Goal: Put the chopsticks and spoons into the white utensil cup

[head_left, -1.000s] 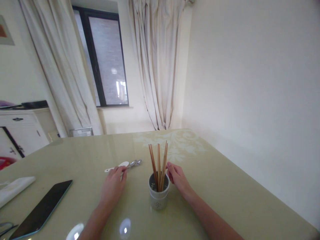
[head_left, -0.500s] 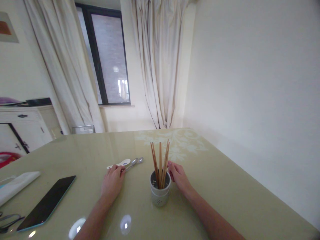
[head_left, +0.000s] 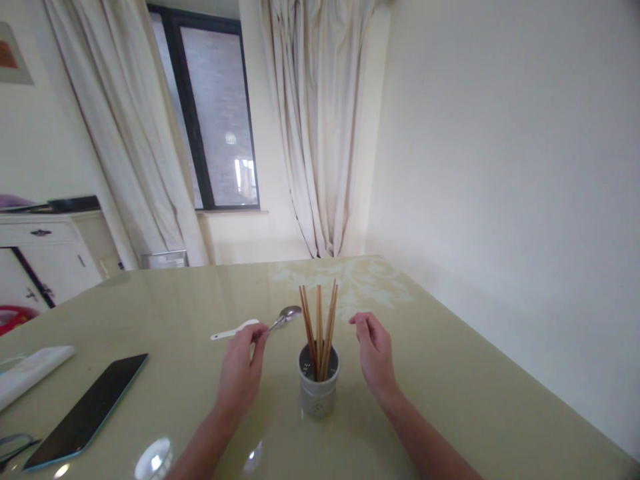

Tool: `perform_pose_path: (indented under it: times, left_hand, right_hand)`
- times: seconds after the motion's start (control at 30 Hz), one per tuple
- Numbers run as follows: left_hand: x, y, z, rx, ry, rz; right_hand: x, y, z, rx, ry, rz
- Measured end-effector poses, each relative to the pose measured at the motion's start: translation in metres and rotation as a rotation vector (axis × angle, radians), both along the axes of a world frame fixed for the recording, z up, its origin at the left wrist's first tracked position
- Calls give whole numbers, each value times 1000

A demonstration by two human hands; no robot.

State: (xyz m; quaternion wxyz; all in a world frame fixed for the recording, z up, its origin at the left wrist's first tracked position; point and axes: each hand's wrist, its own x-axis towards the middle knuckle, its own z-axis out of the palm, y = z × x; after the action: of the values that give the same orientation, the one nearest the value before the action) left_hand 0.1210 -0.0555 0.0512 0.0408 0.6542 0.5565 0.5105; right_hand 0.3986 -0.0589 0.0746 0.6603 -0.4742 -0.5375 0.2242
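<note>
My left hand (head_left: 243, 363) pinches the handle ends of the metal spoons (head_left: 290, 313), which overlap and point up and right, just off the table. Beside that hand lies a white spoon (head_left: 225, 333), its bowl end partly hidden behind my fingers. Between my hands a pale grey cup (head_left: 319, 400) stands upright, with several wooden chopsticks (head_left: 319, 320) leaning apart inside it. To the right of the cup, apart from it, is my right hand (head_left: 375, 353). Its fingers are curled in, and nothing shows in them.
A dark tablet (head_left: 87, 410) lies on the glossy greenish table (head_left: 480, 407) at left, beside a white flat object (head_left: 33, 373) and a dark cable or strap (head_left: 15, 447). A wall (head_left: 525, 200) runs along the right edge. Curtains (head_left: 315, 133) hang beyond the table.
My left hand has moved right and lifted the metal spoons toward the cup, leaving the white spoon on the table. My right hand has drawn away from the cup's rim to the right.
</note>
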Motion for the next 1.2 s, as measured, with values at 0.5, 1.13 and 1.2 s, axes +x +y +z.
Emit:
perform_pose_path:
  times: [0.5,1.13,1.2]
  left_hand:
    - [43,-28,3,39,-132,-26]
    - [36,-21,-4,-32,-290,-93]
    - [41,-23,-2,-29,-331,-116]
  right_hand:
    - [-18,-28,-4,269,-364,249]
    - [-20,-29,1,262,-334,244]
    - [-20,-29,1,272,-335,251]
